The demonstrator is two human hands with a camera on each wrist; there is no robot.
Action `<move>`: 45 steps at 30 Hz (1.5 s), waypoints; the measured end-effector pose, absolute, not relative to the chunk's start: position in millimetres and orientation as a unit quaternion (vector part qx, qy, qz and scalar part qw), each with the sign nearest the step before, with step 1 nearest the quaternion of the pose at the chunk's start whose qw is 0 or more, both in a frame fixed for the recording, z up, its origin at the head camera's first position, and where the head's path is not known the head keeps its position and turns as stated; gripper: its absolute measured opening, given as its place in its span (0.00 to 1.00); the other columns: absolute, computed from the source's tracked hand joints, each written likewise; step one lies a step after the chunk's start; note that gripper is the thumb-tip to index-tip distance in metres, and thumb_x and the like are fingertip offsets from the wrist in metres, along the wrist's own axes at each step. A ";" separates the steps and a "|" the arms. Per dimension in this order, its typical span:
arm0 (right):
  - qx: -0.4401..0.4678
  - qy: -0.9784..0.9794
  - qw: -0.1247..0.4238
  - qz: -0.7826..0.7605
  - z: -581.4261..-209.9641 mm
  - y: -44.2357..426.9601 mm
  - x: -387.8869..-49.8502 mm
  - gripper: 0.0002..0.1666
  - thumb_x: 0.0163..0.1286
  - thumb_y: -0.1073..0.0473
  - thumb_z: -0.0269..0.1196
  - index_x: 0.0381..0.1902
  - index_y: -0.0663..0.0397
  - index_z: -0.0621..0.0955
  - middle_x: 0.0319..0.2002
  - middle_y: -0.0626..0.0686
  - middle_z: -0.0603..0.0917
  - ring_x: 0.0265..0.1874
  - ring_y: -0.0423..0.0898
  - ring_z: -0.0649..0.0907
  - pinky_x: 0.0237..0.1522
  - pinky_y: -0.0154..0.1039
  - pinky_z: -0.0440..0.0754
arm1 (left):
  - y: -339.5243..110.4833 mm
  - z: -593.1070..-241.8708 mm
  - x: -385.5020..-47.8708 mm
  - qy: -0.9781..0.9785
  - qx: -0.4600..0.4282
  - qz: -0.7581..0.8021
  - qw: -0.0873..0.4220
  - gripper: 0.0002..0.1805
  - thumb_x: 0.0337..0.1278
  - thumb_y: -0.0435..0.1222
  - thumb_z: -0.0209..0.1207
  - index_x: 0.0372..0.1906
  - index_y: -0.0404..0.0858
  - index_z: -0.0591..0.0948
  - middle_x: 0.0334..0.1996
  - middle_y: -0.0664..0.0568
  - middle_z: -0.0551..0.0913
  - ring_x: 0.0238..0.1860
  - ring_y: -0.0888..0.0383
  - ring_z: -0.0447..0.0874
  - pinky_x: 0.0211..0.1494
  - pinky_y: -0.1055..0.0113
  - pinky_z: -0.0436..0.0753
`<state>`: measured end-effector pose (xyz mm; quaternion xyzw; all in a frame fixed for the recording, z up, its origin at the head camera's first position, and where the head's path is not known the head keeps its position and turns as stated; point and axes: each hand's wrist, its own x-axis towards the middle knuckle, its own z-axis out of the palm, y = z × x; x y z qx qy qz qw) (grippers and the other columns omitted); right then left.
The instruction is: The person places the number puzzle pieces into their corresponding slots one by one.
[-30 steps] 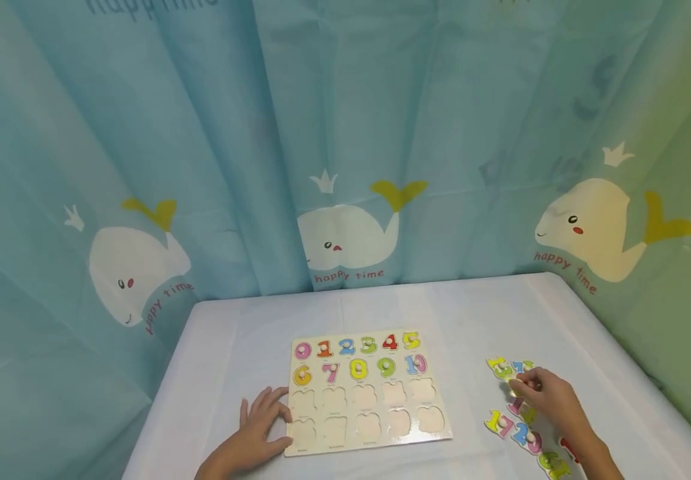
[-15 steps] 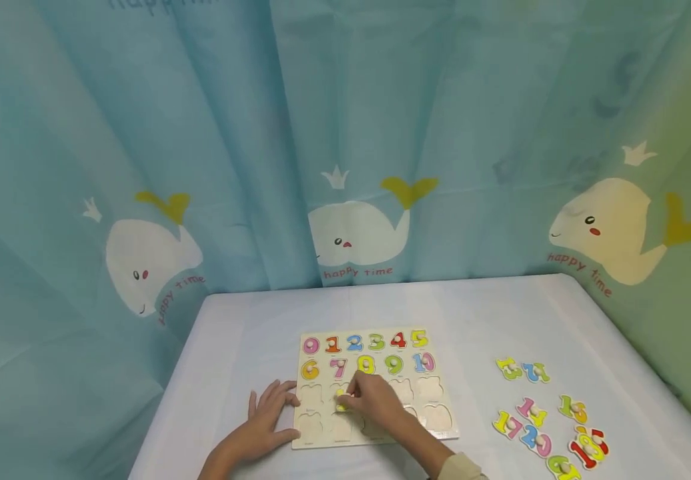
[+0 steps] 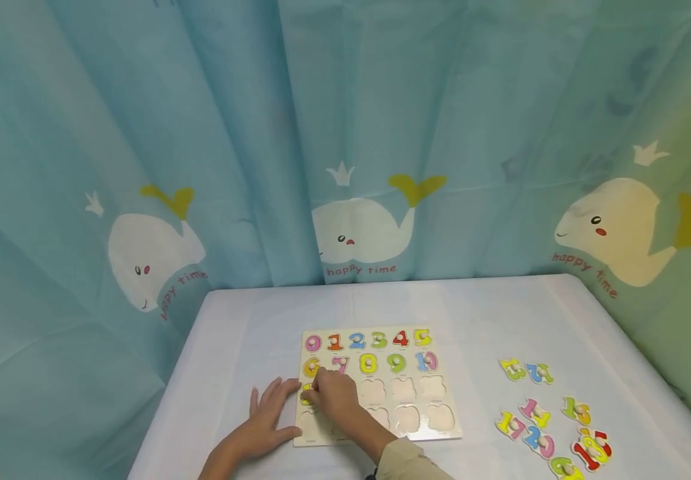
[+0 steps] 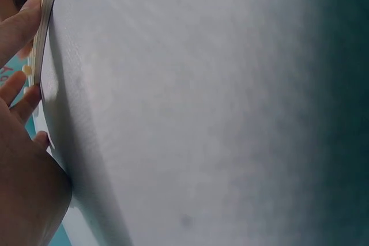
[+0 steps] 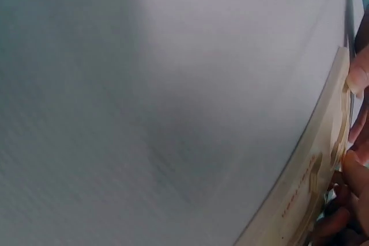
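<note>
A wooden number puzzle board (image 3: pixel 423 421) lies on the table, its two upper rows filled with coloured knobbed numbers and its lower rows showing bare recesses. My right hand (image 3: pixel 338 400) pinches a yellow number piece (image 3: pixel 306 395) at the leftmost recess of the third row. Fingers hide most of that piece, so its figure and whether it sits fully in the recess cannot be told. My left hand (image 3: pixel 264 423) rests at the board's left edge, fingers and thumb loosely extended against it. In the left wrist view, my left thumb (image 4: pixel 26 24) touches the board's side (image 4: pixel 45 38).
Several loose number pieces lie on the right of the white table (image 3: pixel 477 313), among them a green-and-yellow 13 (image 3: pixel 512 369) and a blue-and-pink 20 (image 3: pixel 539 441). A red piece (image 3: pixel 585 456) overlaps others there. A blue whale-print curtain (image 3: pixel 249 167) hangs behind.
My right hand has carried the yellow piece from the loose pieces on the right, across the board, to its left side. The left hand stays at the board's edge.
</note>
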<state>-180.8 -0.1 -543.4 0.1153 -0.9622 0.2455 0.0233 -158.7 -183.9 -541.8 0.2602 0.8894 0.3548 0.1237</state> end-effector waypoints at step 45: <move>-0.043 -0.942 0.072 0.326 -508.5 291.2 -139.9 0.10 0.69 0.63 0.57 0.43 0.63 0.81 0.33 0.54 0.82 0.31 0.48 0.80 0.29 0.40 0.77 | -180.6 -546.6 -157.8 0.906 0.237 0.323 0.136 0.32 0.54 0.51 0.60 0.62 0.44 0.69 0.67 0.44 0.59 0.69 0.34 0.42 0.58 0.30 0.25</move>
